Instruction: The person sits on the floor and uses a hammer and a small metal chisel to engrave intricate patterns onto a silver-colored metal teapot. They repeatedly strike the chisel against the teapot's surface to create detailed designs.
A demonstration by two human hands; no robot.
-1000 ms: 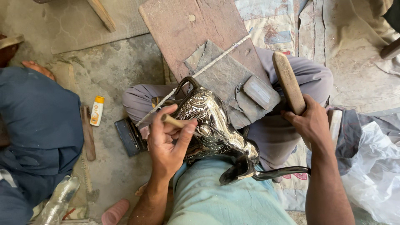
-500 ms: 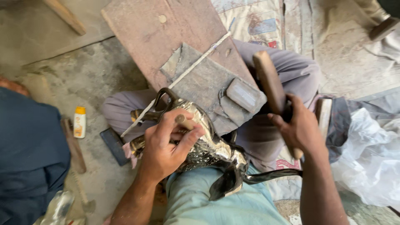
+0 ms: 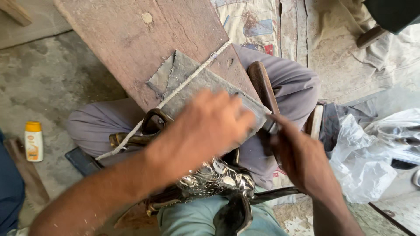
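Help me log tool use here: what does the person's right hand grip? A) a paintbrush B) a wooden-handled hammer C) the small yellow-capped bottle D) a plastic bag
B: the right hand closes round the wooden handle of the hammer, which rises over the grey-trousered lap; the bottle stands apart on the floor at left.

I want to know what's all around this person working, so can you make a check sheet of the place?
Surface: wooden plank slants across the lap, with a grey pad and a white cord on it.
Job's things: shiny patterned metal piece on the lap; wooden-handled tool.
Clutter: small white bottle with a yellow cap on the floor; crumpled plastic bag.
Hands: left hand blurred, over the metal piece; right hand holds the tool.
Cables: nothing seen.
Surroundings: concrete floor, stained cloth, another person's blue sleeve at the left edge.
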